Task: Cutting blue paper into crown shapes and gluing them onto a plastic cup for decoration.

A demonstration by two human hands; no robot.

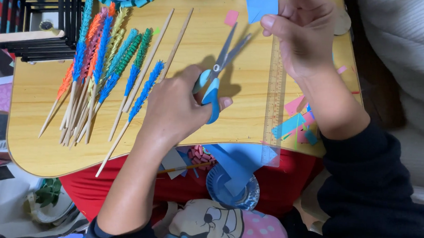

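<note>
A pale wooden lap counter (234, 71) with rounded corners carries everything and serves as the landmark. On the counter's left half lies a fan of thin wooden sticks wrapped with fringed paper in blue, green, orange and pink (102, 63), with two bare sticks beside them. Along the counter's right side lies a long clear plastic ruler (274, 103), running from far edge to near edge. Just off the counter's near edge, a sheet of blue paper (238, 167) rests over a small blue paper plate (232, 189).

At the counter's middle, the left hand (173, 107) is closed round the blue-and-white handles of a pair of scissors with grey metal blades (217, 75); the blades stand slightly apart and point toward the far edge. Above the counter's far right corner, the right hand (300, 31) pinches a light blue paper strip (260, 4) between thumb and fingers, near the blade tips. Small pink and blue paper scraps (300, 124) lie at the counter's right edge.
</note>
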